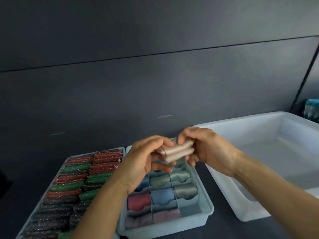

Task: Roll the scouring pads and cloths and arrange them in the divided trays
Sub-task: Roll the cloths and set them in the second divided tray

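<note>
Both hands are holding one pale pink cloth (177,151) up in the air, over the far end of the divided tray (208,207). The cloth is sitting between the hands, folded or rolled into a short bundle with about three ridges showing. Left hand (146,161) is pinching the bundle's left end, thumb on top, fingers curling under. Right hand (205,147) is gripping the right end, fingertips pressing down on the top edge. The hands are close together, nearly touching, both clamped on the cloth.

Below them, the tray's compartments are holding rolled cloths: red (139,200), blue (162,195), grey (185,189), pale green (179,175); the near-right compartment is looking bare.

Just left, touching or nearly touching, a second tray (123,149) is packed with rolled scouring pads (69,187) in red, green and dark rows.

To the right, a white bin (241,209) is sitting on the dark counter (222,225), apart from the divided tray.
</note>
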A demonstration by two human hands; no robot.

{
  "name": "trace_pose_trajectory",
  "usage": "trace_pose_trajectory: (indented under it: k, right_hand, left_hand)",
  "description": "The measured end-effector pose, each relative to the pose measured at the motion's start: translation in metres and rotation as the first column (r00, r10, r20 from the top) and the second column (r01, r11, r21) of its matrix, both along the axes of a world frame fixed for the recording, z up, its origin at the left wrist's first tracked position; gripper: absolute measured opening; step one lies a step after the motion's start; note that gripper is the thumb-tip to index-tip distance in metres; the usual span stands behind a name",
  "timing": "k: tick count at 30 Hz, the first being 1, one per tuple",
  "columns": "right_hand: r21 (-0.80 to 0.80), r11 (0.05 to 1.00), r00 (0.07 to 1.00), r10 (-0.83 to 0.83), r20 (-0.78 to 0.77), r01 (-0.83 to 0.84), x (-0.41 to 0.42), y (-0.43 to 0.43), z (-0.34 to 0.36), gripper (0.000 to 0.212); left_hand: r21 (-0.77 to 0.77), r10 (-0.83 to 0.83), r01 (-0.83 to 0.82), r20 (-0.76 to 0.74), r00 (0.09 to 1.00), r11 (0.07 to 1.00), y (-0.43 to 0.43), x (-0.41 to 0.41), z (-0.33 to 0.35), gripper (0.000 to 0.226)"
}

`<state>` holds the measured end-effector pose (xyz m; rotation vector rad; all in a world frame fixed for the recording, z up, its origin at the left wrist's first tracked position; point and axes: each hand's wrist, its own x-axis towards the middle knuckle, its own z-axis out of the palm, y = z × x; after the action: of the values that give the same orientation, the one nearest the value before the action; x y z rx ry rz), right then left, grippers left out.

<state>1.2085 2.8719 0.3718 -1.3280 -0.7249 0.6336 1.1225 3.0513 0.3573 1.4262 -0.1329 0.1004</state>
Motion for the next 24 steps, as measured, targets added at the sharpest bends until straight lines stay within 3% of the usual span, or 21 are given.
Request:
trace_pose_trajectory:
  k: [2, 4, 6, 9, 12, 16, 21, 24]
  right_hand:
    - [-0.163, 0.983, 0.954, -0.030, 0.298, 0.082, 0.000, -0.004, -0.004, 0.004]
    - [-0.318, 0.937, 0.865, 0.040, 0.500, 0.141, -0.002, -0.010, -0.009, 0.022]
    - [-0.448, 0.881, 0.814, 0.143, 0.563, 0.154, -0.007, -0.014, -0.013, 0.031]
    - [-0.608, 0.754, 0.704, 0.290, 0.648, 0.249, -0.012, -0.018, -0.018, 0.034]
    - [-0.704, 0.641, 0.637, 0.412, 0.652, 0.306, -0.018, -0.016, -0.026, 0.033]
    - [-0.795, 0.529, 0.671, 0.476, 0.568, 0.297, -0.019, -0.018, -0.036, 0.031]
    - [-0.818, 0.518, 0.755, 0.425, 0.500, 0.250, -0.012, -0.020, -0.031, 0.033]
    - [-0.788, 0.551, 0.759, 0.378, 0.531, 0.276, -0.009, -0.019, -0.029, 0.030]
  left_hand:
    - [0.155, 0.000, 0.003, -0.020, 1.000, 0.988, 0.003, 0.002, -0.006, 0.013]
    - [0.265, -0.042, 0.069, -0.103, 0.994, 0.962, 0.001, 0.004, -0.017, 0.028]
    - [0.392, -0.070, 0.133, -0.171, 0.983, 0.910, -0.005, 0.004, -0.030, 0.034]
    - [0.597, -0.051, 0.153, -0.184, 0.982, 0.787, -0.016, 0.006, -0.048, 0.025]
    - [0.699, -0.043, 0.180, -0.209, 0.977, 0.692, -0.020, 0.006, -0.063, 0.024]
    - [0.794, -0.047, 0.213, -0.227, 0.973, 0.569, -0.028, 0.007, -0.074, 0.024]
    - [0.957, -0.064, 0.134, -0.121, 0.991, 0.259, -0.041, 0.007, -0.073, 0.021]
    - [0.991, -0.111, 0.102, -0.092, 0.990, 0.085, -0.049, 0.008, -0.069, 0.020]
